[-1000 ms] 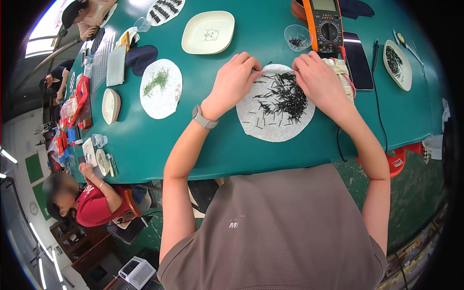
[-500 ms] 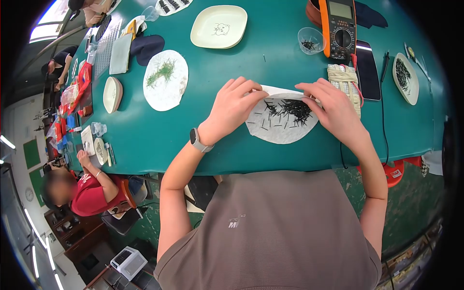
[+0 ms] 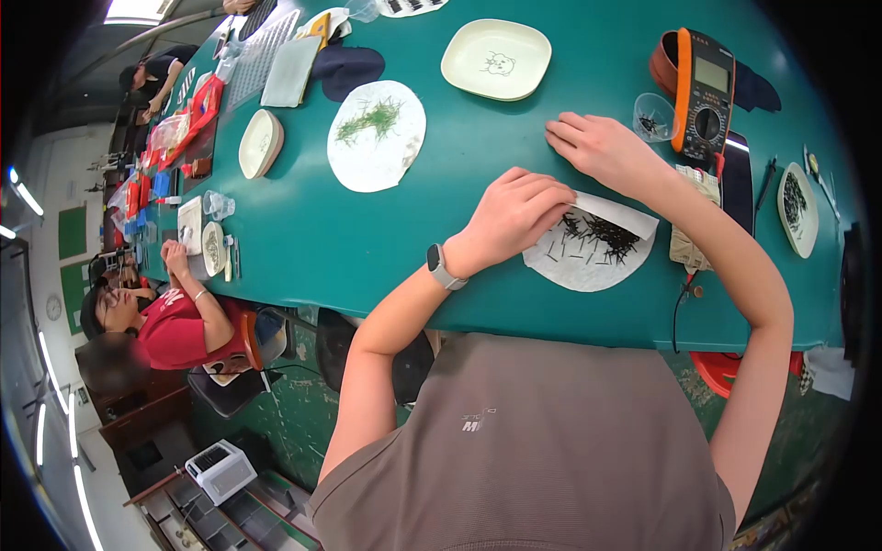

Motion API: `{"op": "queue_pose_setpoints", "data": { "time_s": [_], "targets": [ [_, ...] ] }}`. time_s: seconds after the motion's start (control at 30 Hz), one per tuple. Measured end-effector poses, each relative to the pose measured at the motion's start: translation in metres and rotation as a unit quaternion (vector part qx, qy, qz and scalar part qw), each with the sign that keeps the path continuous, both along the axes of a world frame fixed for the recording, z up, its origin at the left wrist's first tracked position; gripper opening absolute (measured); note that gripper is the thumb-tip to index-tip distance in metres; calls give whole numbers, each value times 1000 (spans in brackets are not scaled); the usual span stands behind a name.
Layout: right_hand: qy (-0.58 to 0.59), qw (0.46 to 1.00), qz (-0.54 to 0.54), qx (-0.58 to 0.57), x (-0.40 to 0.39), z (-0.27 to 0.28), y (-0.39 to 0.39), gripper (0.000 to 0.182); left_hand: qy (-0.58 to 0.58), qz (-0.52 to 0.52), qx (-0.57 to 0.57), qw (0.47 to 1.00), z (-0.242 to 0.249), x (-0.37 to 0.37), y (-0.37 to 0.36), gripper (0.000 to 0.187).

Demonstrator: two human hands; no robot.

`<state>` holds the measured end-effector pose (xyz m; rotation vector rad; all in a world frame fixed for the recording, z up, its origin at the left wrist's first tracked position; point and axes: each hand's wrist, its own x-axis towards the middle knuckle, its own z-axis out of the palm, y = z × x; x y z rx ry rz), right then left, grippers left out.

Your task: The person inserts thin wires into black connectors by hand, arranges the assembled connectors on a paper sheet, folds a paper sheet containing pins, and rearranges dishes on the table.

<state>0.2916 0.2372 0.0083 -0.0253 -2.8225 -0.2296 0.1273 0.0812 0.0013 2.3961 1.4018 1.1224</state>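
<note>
A round white sheet of paper [image 3: 579, 273] lies on the green table in front of me, its far edge folded over. Many short black sticks or wire pieces [image 3: 611, 241] are heaped and scattered on it. My left hand [image 3: 514, 220] is closed on the fold's left end, thumb side down. My right hand [image 3: 597, 151] is off the paper, reaching over the table beyond it. Its fingers are bent together and point down at the tabletop; the thumb is hidden, and anything in the fingertips is too small to make out.
At right are a clear cup [image 3: 654, 118], a multimeter [image 3: 707, 96] and an oval dish of black pieces [image 3: 797, 211]. Ahead stands a square cream plate [image 3: 496, 60]. Left are a white round sheet with green pieces [image 3: 377, 138] and a seated person in red [image 3: 184, 326].
My right hand has let go of the paper's fold and moved forward, covering the spot of a small dark piece. My left hand stays on the fold. The view has shifted.
</note>
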Motion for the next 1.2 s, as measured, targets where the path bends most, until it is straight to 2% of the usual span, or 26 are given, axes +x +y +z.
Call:
{"op": "queue_pose_setpoints", "data": {
  "time_s": [0.2, 0.3, 0.33, 0.53, 0.63, 0.73, 0.83, 0.93, 1.03, 1.07, 1.17, 1.2],
  "targets": [
    [4, 996, 30, 82, -4, -5, 2, 8, -25, 16, -7, 1000, -4, -1, 3, 16],
    [-74, 993, 7, 92, -1, 0, 1, 17, -50, 19, -9, 999, -7, 1, 6, 13],
    [-57, 991, 7, 124, 0, -2, 2, 11, -53, 23, -15, 998, -7, 0, 6, 12],
    [-72, 988, -40, 127, 1, -1, 1, 12, -55, 30, -40, 997, -2, 2, 7, 10],
    [-16, 993, -117, -29, 10, 17, 2, 13, -49, 38, -39, 997, 0, 2, 8, 9],
    [68, 937, -188, -287, 44, 65, -28, 16, -39, 52, -67, 996, 4, -1, 11, 6],
    [32, 899, -158, -408, 69, 78, -67, 18, -59, 64, -118, 989, -1, -3, 19, 6],
    [-16, 942, -182, -283, 74, 55, -92, 24, -100, 66, -150, 981, 5, 8, 31, 8],
    [125, 929, -227, -265, 78, 47, -91, 34, -89, 60, -129, 986, 10, 15, 42, 10],
    [128, 934, -237, -235, 81, 50, -88, 44, -76, 68, -139, 985, 14, 17, 42, 10],
    [86, 930, -284, -218, 88, 36, -78, 42, -57, 74, -169, 981, 16, 14, 33, 11],
    [37, 925, -298, -234, 93, 34, -75, 45, -59, 67, -177, 980, 15, 15, 34, 12]
  ]
}}
